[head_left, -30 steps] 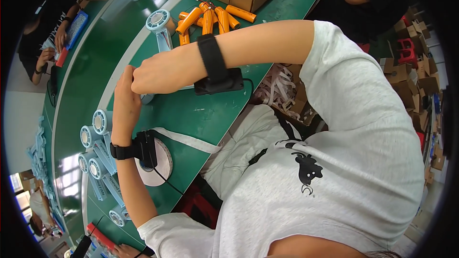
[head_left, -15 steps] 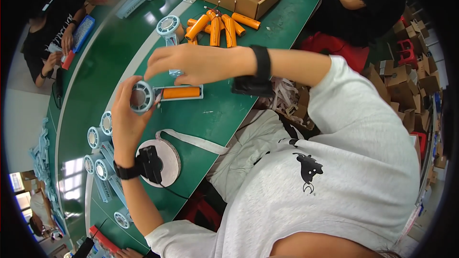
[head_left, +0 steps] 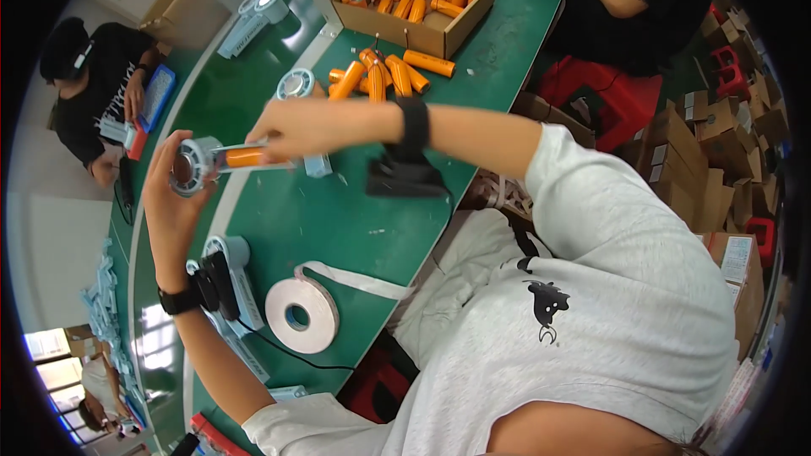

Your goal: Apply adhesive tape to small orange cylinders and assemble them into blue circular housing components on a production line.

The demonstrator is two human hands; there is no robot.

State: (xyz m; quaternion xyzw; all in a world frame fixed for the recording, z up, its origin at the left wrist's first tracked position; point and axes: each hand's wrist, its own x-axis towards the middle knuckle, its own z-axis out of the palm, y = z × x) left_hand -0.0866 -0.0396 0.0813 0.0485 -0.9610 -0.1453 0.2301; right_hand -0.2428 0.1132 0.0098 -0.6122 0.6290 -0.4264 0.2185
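Above the table (head_left: 397,177), the left hand (head_left: 175,209) grips a pale blue fan (head_left: 201,165) by its head while the right hand's (head_left: 291,128) curled fingers meet its open handle (head_left: 280,166), grip unclear; an orange battery (head_left: 244,157) already lies inside, uncovered, with loose batteries (head_left: 374,76) nearby.
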